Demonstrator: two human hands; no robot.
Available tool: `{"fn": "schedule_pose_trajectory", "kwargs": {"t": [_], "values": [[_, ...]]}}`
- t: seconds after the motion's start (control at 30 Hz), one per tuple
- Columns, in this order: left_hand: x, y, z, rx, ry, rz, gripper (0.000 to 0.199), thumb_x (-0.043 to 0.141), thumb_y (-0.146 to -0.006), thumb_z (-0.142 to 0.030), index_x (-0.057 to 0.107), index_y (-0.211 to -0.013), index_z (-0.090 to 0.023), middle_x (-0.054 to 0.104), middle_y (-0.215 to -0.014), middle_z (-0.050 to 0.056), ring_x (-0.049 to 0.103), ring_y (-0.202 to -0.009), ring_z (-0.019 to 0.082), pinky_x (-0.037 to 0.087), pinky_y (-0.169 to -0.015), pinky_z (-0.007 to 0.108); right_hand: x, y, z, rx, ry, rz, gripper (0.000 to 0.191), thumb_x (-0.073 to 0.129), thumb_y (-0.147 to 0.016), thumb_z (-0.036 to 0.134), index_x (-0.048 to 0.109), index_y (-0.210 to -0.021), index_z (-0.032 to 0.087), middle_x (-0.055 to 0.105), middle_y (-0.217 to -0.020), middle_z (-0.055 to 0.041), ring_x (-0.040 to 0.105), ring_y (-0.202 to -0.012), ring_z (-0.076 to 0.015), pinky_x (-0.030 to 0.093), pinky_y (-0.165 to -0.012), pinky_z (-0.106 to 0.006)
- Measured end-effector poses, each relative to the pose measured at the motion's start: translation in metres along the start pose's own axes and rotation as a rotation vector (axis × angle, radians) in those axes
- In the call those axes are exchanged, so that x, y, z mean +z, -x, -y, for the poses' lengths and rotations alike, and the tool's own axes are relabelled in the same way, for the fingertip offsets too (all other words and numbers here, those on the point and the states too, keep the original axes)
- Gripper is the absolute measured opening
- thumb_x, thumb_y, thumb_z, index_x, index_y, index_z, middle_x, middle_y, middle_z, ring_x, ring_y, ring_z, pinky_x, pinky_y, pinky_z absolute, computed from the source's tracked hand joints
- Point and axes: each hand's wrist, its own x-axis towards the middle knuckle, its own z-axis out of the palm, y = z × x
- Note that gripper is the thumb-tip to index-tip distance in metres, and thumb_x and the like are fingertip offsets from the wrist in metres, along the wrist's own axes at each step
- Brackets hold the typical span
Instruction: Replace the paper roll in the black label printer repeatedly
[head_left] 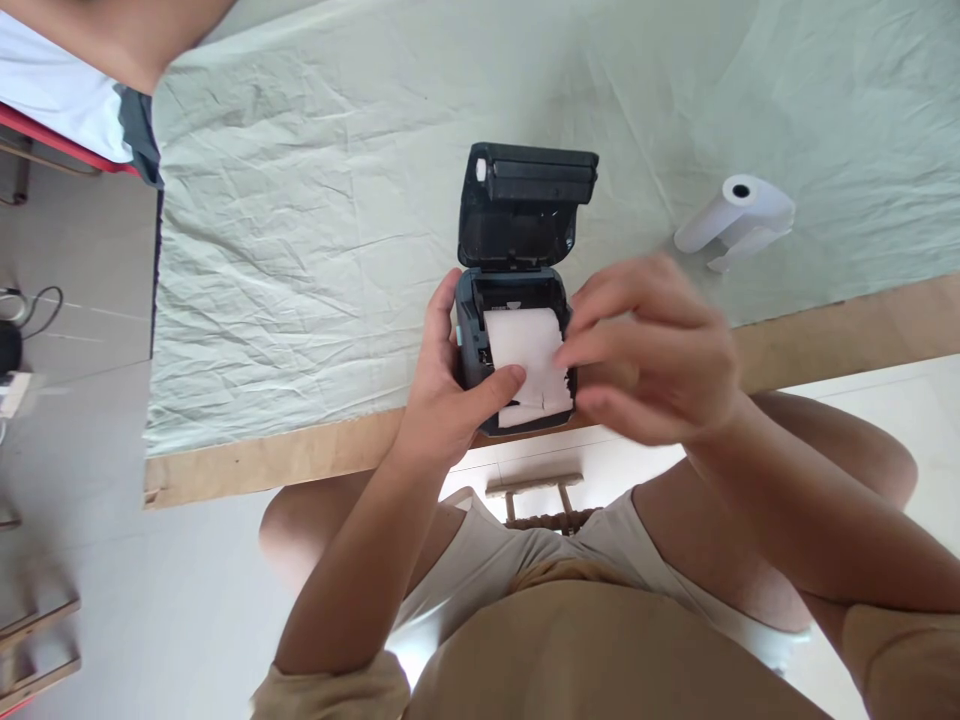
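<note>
A small dark receipt printer (466,330) with its lid (517,215) swung up sits at the table's near edge. Inside it lies a white paper roll (529,345), its torn loose end hanging toward me. My left hand (450,390) wraps round the printer's left side, the thumb pressing on the paper. At the printer's right side is my right hand (660,350), its fingers spread and slightly blurred, close to the paper's right edge. I cannot make out anything held in it.
A second paper roll (709,220), partly unwound, lies on the pale green cloth (315,220) to the right. The wooden table edge (277,450) runs along the front. At the upper left, another person's arm (142,35) reaches over the cloth.
</note>
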Motion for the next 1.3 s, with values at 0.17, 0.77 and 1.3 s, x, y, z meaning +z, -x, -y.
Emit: {"fn": "schedule_pose_trajectory", "kwargs": {"t": [0.17, 0.77, 1.3], "values": [[-0.001, 0.000, 0.000, 0.010, -0.015, 0.019, 0.105, 0.110, -0.070, -0.039, 0.052, -0.158, -0.039, 0.079, -0.138, 0.009, 0.084, -0.115, 0.036, 0.074, -0.087, 0.046, -0.005, -0.001, -0.017, 0.269, 0.042, 0.014, 0.062, 0.067, -0.106, 0.045, 0.046, -0.164, 0.037, 0.055, -0.174, -0.0142, 0.057, -0.163, -0.0359, 0.061, -0.114, -0.056], [0.000, 0.002, -0.005, -0.086, 0.004, 0.028, 0.057, 0.102, -0.082, -0.056, 0.073, -0.122, -0.027, 0.084, -0.112, 0.008, 0.085, -0.098, 0.031, 0.073, -0.076, 0.040, 0.003, 0.011, -0.019, 0.476, -0.280, 0.358, 0.065, 0.063, -0.110, 0.059, 0.049, -0.163, 0.024, 0.075, -0.144, -0.0115, 0.078, -0.110, -0.0243, 0.071, -0.089, -0.042], [0.010, 0.004, -0.011, -0.104, 0.015, -0.069, 0.055, 0.104, -0.081, -0.056, 0.076, -0.117, -0.024, 0.083, -0.103, 0.007, 0.086, -0.091, 0.029, 0.069, -0.068, 0.034, -0.019, -0.012, -0.012, 0.440, -0.117, 0.072, 0.035, 0.059, -0.112, 0.064, 0.071, -0.113, 0.031, 0.078, -0.108, -0.0077, 0.075, -0.098, -0.0286, 0.066, -0.087, -0.050]]}}
